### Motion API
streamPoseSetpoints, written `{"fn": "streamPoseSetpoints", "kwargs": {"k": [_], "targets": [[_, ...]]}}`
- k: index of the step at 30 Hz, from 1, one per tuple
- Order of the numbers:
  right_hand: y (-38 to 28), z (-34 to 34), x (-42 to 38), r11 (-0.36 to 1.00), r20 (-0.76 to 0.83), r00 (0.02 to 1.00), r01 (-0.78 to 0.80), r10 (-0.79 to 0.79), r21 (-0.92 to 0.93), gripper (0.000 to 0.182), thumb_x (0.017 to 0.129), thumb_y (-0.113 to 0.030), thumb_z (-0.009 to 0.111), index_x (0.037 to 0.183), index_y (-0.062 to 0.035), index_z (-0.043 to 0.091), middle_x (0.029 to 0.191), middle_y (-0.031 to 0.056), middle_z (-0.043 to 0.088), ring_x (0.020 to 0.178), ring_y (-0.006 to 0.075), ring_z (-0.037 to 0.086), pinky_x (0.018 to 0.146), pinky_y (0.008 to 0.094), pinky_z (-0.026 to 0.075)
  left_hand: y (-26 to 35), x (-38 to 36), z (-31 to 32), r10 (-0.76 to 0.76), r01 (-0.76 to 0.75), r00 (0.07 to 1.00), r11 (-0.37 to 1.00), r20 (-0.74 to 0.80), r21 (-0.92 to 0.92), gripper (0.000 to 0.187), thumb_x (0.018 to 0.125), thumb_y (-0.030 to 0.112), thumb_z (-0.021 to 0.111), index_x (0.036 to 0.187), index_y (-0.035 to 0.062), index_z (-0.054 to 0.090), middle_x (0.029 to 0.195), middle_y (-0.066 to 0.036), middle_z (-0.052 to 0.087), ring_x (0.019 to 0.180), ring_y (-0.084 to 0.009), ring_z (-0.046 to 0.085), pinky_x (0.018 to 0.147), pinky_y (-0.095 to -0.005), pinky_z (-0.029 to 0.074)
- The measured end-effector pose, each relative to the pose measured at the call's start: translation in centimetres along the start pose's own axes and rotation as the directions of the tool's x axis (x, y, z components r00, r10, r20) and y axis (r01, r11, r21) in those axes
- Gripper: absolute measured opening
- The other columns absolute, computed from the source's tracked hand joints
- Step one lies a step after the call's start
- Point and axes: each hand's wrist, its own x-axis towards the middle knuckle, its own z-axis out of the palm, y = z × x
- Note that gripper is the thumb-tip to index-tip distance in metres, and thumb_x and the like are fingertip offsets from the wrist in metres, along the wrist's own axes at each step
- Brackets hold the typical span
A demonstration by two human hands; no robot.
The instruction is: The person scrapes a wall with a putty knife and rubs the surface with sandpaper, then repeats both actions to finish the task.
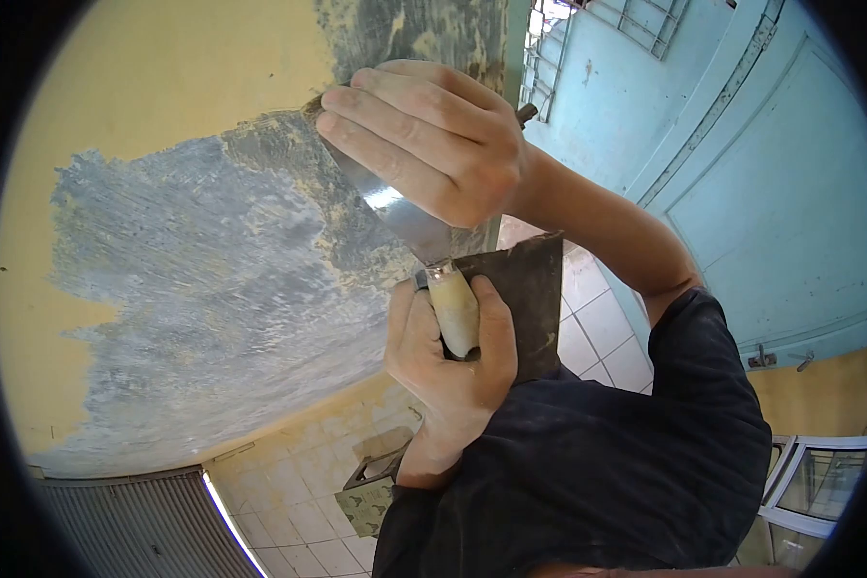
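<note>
My left hand (448,361) is closed around the pale handle of a putty knife (455,313), whose shiny metal blade points up and to the left. Behind the handle, a dark, flat, rough-edged plate (530,289) sits against the same hand; how it is held is hidden. My right hand (433,135) lies across the upper part of the blade, its fingers pressed together and its thumb out of sight. Beyond both hands is a yellow wall (193,67) with a large patch of grey filler (193,260), streaked and uneven at its edges.
A light blue door (790,212) and barred window (641,19) are on the right. White floor tiles (597,332) show below the plate. At lower left are a corrugated shutter (144,525) and a patterned box (364,509). A white-framed glass panel (814,486) stands at lower right.
</note>
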Motion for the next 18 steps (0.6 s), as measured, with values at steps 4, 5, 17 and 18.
{"fn": "streamPoseSetpoints", "kwargs": {"k": [4, 5, 17, 18], "targets": [[0.7, 0.1, -0.2, 0.999, 0.002, 0.999, 0.051, -0.051, -0.001, 0.027, 0.078, -0.006, 0.078, 0.104, 0.0021, 0.079, 0.104, 0.0104, 0.077, 0.1, 0.0214, 0.069, 0.087, 0.0313, 0.061, 0.2, 0.1, 0.7, -0.02, 0.019, 0.999, 1.0, -0.047, -0.016, 0.018, 0.084, 0.001, 0.072, 0.075, 0.0019, 0.056, 0.072, -0.012, 0.052, 0.056, -0.0276, 0.05, 0.051, -0.0387, 0.037], [0.7, 0.1, -0.2, 0.998, 0.007, 0.998, 0.067, -0.067, -0.017, 0.027, 0.078, -0.006, 0.078, 0.103, 0.0021, 0.079, 0.103, 0.01, 0.077, 0.1, 0.0211, 0.069, 0.087, 0.0313, 0.061, 0.2, 0.1, 0.7, -0.009, 0.008, 0.998, 1.0, -0.055, -0.01, 0.017, 0.084, 0.001, 0.072, 0.076, 0.0015, 0.057, 0.072, -0.012, 0.052, 0.056, -0.0274, 0.05, 0.051, -0.0388, 0.037], [0.3, -0.2, -0.1, 0.997, 0.015, 0.997, 0.071, -0.071, 0.0, 0.026, 0.076, -0.004, 0.078, 0.101, 0.0036, 0.079, 0.101, 0.0118, 0.077, 0.096, 0.0222, 0.07, 0.085, 0.0317, 0.061, 0.8, -1.2, 0.6, -0.101, 0.1, 0.994, 0.994, -0.041, -0.034, 0.014, 0.092, 0.005, 0.067, 0.081, -0.0019, 0.06, 0.075, -0.009, 0.053, 0.068, -0.0215, 0.051, 0.062, -0.0363, 0.038], [0.1, -0.4, -0.2, 0.999, 0.019, 0.998, 0.054, -0.054, -0.001, 0.026, 0.076, -0.003, 0.078, 0.101, 0.0044, 0.079, 0.101, 0.0126, 0.077, 0.097, 0.0224, 0.07, 0.084, 0.0319, 0.062, 0.8, -1.4, 0.6, -0.128, 0.128, 0.992, 0.991, -0.017, -0.031, 0.014, 0.092, 0.004, 0.067, 0.082, -0.0018, 0.06, 0.076, -0.01, 0.054, 0.067, -0.0224, 0.051, 0.061, -0.0367, 0.038]]}}
